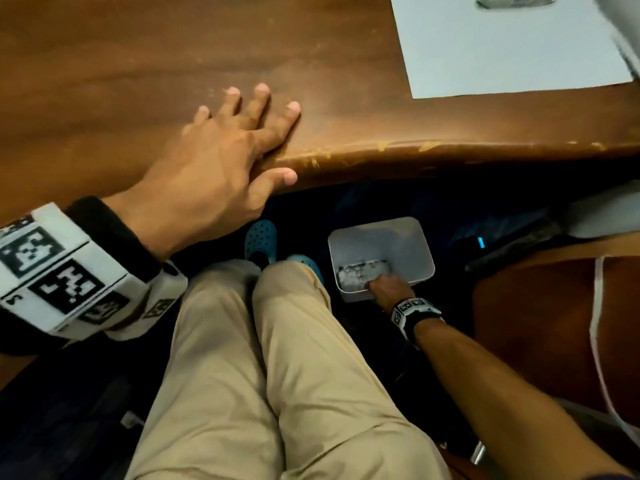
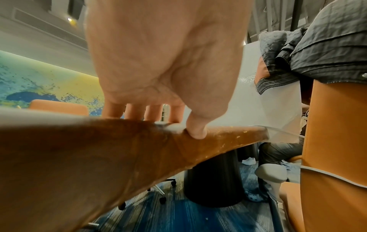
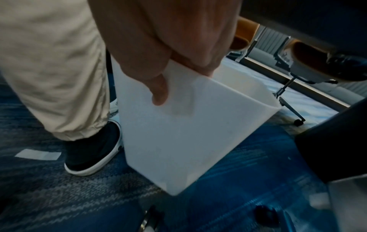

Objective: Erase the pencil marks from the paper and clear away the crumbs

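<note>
A white sheet of paper [image 1: 502, 46] lies on the brown wooden table [image 1: 138, 64] at the top right, with an eraser [image 1: 498, 0] at its far edge. My left hand [image 1: 239, 133] rests flat on the table near its front edge, fingers spread, thumb [image 2: 195, 130] over the rim. Below the table, my right hand [image 1: 391, 289] grips the near rim of a white translucent plastic bin [image 1: 412, 244] down by the floor. In the right wrist view the thumb [image 3: 158, 92] lies on the outside of the bin wall [image 3: 188, 141] and the fingers curl over the rim. Grey bits lie in the bin's bottom.
My legs in beige trousers [image 1: 277, 358] and blue clogs [image 1: 261, 237] are left of the bin. An orange chair [image 1: 540, 323] stands at the right, draped with a dark jacket [image 2: 327, 47]. A black table pedestal [image 2: 214, 180] rises from the blue carpet [image 3: 248, 180].
</note>
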`<state>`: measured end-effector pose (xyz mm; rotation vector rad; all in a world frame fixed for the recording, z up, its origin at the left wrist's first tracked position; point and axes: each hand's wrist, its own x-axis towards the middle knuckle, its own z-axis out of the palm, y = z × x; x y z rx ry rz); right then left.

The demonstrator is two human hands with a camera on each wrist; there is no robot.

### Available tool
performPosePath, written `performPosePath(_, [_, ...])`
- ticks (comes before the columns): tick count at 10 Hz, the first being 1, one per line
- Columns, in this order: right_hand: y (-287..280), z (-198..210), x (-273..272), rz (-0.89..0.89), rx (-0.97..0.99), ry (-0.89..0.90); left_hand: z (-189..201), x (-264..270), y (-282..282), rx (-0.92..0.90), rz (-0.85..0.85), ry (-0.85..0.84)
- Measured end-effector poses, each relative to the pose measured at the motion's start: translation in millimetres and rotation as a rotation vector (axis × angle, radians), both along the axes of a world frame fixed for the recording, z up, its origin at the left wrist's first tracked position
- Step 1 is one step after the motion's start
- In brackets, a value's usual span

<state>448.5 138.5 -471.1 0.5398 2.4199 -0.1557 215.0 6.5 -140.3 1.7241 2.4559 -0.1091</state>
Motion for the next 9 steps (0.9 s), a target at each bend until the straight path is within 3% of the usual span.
performPosePath(3, [20, -46, 4, -0.105, 0.011, -0.05, -5, 1, -2, 0.032, 0.01, 0.0])
performPosePath(5, [20, -55, 7, -0.106, 0.029, -0.065, -7, -1, -3, 0.028, 0.009, 0.006])
performPosePath(7, [31, -37, -21, -0.134, -0.007, -0.047, -5, 1, -3, 0.007, 0.012, -0.005])
performPosePath(9, [41, 32, -36, -0.178, -0.244, -0.062, -1, 5, -2, -0.029, 0.024, -0.04])
